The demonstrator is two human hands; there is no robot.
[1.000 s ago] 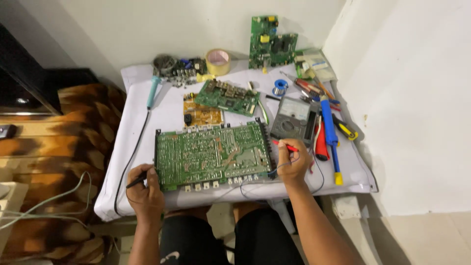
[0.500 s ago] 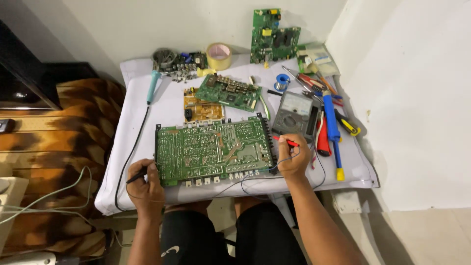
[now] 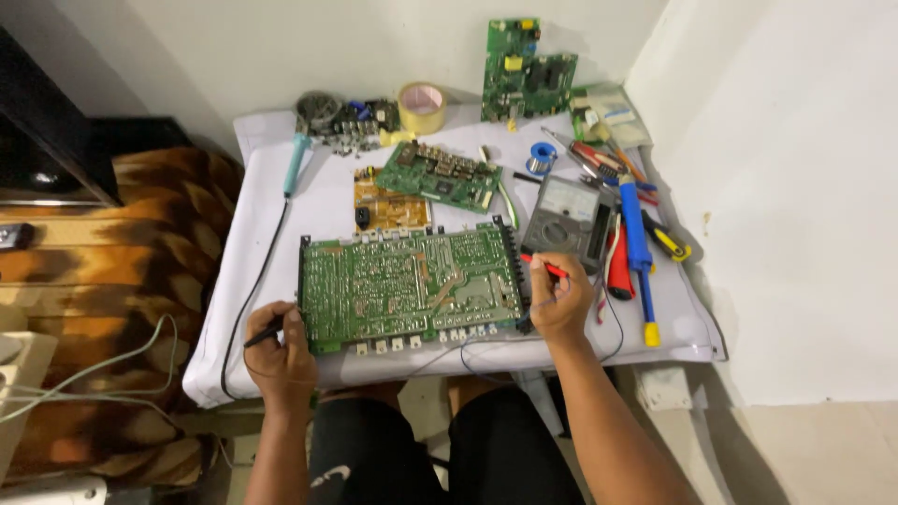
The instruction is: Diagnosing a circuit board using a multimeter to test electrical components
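The left hand (image 3: pixel 281 348) pinches a black probe (image 3: pixel 265 332) at the near left corner of the big green circuit board (image 3: pixel 410 285); the right hand (image 3: pixel 559 301) pinches a red probe (image 3: pixel 545 266) at the board's right edge. The board lies flat at the desk's (image 3: pixel 262 215) near edge (solder side up). Just right of it sits a grey meter (image 3: pixel 569 210), then screwdrivers (image 3: pixel 637 245).

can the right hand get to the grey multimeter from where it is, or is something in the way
Probably yes. The right hand, holding a red probe, sits just below the grey multimeter, with only bare tablecloth and thin leads between them. The large green circuit board lies off to its left.
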